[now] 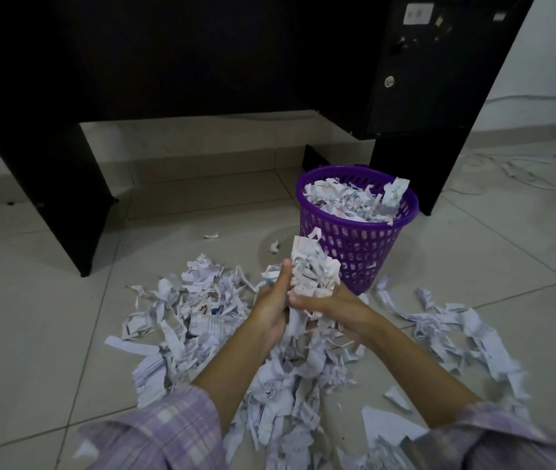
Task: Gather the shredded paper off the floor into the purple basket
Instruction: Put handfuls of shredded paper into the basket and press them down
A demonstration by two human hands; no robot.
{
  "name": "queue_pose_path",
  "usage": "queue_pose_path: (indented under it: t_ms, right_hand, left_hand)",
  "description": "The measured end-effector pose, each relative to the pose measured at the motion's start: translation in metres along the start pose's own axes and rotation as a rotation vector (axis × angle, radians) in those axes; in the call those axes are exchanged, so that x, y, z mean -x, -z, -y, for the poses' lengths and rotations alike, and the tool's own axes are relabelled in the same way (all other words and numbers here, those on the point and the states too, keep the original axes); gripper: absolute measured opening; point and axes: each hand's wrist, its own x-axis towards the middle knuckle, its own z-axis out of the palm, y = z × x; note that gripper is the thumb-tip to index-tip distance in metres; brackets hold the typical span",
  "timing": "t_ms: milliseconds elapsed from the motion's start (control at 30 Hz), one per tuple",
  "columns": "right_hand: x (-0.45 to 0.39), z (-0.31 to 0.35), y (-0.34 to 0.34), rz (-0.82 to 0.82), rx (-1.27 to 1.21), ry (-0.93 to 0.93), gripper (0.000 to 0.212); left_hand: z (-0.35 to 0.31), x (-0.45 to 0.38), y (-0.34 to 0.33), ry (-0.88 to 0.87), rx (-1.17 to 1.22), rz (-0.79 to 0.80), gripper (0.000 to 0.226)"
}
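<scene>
Pale tiled floor under a black desk, white wall at 2 o'clock with cables trailing below it. The purple basket, nearly full of shreds, stands at 1 o'clock beside the desk leg. Left hand and right hand together clasp a bundle of shredded paper above the loose pile at 6 o'clock

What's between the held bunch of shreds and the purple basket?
Nothing. In the head view the held bunch overlaps the purple basket wall, and no other object shows between them.
</scene>
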Motion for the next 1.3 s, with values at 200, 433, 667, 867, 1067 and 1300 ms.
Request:
queue_pose_path:
  t_ms: [200, 433, 667, 867, 1067, 1300]
  right_hand:
    - [-0.003, 0.036, 0.011, -0.147, 0.167, 0.086, 0.053]
    - [-0.017, 0.121, 0.057, -0.246, 0.338, 0.154, 0.049]
    - [-0.045, 0.172, 0.100, -0.454, 0.536, 0.221, 0.056]
    - [-0.082, 0.156, 0.132, -0.568, 0.968, 0.091, 0.073]
    - [-0.111, 0.124, 0.138, -0.453, 1.315, -0.097, 0.079]
    - [-0.120, 0.121, 0.146, -0.290, 1.127, -0.159, 0.095]
  left_hand:
    - [-0.023, -0.008, -0.024, -0.112, -0.252, -0.080, 0.055]
    - [-0.088, -0.015, -0.070, -0.267, -0.469, 0.066, 0.057]
    - [-0.124, -0.054, -0.111, -0.380, -0.657, 0.005, 0.043]
    - [-0.116, -0.093, -0.109, -0.536, -1.118, -0.169, 0.033]
    - [-0.097, -0.130, -0.109, -0.735, -1.466, -0.003, 0.053]
    - [-0.088, -0.159, -0.108, -0.582, -1.708, 0.111, 0.049]
